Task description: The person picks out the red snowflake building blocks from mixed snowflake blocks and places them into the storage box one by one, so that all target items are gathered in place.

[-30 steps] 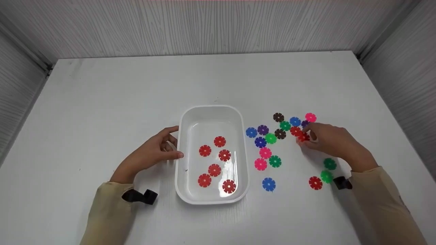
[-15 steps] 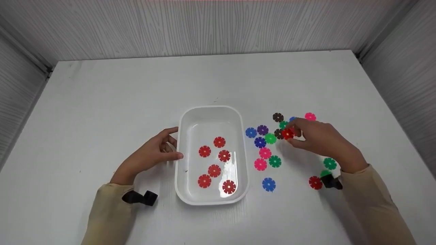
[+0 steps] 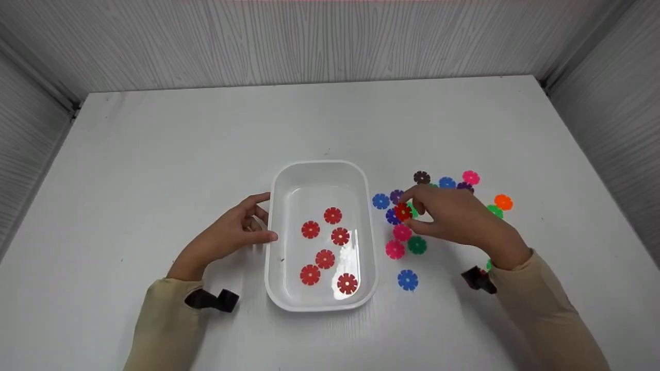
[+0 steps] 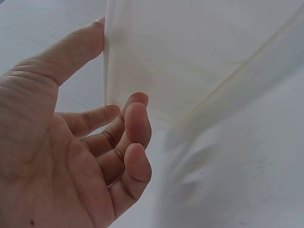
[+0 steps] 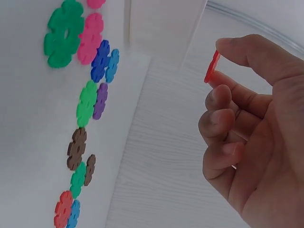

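A red snowflake disc (image 3: 403,212) is pinched on edge between the thumb and index finger of my right hand (image 3: 459,216), above the loose discs right of the tray. In the right wrist view that red disc (image 5: 213,66) shows edge-on, clear of the table, the other fingers curled in. My left hand (image 3: 227,232) grips the left rim of a white rectangular tray (image 3: 269,268), thumb over the edge, fingers at the outer wall. The left wrist view shows the thumb (image 4: 80,50) at the rim. Several red discs (image 3: 310,274) lie flat inside the tray.
Loose discs lie right of the tray: blue (image 3: 407,280), pink (image 3: 395,249), dark green (image 3: 417,245), brown (image 3: 422,177) and orange (image 3: 504,202) among them. My right hand and forearm cover some. A wood-grain panel (image 3: 309,44) rises behind the white table (image 3: 180,134).
My right hand has lifted a red disc from the far right cluster and carried it left toward the tray, uncovering the orange disc. The left hand and tray stay put.
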A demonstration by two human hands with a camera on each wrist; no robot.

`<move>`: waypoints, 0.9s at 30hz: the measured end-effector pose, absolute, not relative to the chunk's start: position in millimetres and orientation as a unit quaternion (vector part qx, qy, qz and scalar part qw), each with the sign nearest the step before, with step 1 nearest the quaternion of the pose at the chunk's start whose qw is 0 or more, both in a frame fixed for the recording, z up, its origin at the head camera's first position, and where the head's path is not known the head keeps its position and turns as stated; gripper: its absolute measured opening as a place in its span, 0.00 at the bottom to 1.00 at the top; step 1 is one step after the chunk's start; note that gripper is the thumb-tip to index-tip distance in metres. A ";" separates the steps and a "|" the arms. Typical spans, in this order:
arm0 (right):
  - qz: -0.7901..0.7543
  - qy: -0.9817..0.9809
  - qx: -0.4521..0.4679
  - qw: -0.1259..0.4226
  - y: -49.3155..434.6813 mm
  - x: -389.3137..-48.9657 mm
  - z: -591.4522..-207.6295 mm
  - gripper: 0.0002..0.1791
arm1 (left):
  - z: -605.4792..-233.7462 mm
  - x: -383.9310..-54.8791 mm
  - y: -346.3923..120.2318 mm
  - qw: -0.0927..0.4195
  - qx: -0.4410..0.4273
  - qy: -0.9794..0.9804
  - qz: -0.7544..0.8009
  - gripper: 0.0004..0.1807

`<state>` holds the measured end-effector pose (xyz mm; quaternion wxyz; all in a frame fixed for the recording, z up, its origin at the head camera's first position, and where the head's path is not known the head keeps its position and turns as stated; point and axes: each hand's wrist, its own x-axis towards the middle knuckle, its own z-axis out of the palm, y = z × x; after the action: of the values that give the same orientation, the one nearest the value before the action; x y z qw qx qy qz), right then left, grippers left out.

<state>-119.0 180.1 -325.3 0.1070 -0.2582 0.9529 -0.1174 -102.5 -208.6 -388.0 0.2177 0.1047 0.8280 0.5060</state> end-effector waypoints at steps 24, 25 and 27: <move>-0.104 0.917 -0.374 0.091 125.7 -98.6 -325.9 0.22 | -388.5 -103.8 -206.2 0.216 0.099 0.832 0.501 0.43; -0.103 0.916 -0.376 0.092 125.3 -98.6 -326.7 0.23 | -388.4 -103.8 -206.3 0.217 0.100 0.831 0.502 0.43; -0.098 0.913 -0.385 0.091 124.7 -98.8 -328.0 0.23 | -387.8 -103.7 -206.6 0.218 0.100 0.829 0.505 0.44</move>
<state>-98.8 124.7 -328.0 0.0908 -0.3846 0.9134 -0.0982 -103.7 -206.6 -387.8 0.2180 0.0998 0.8293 0.5048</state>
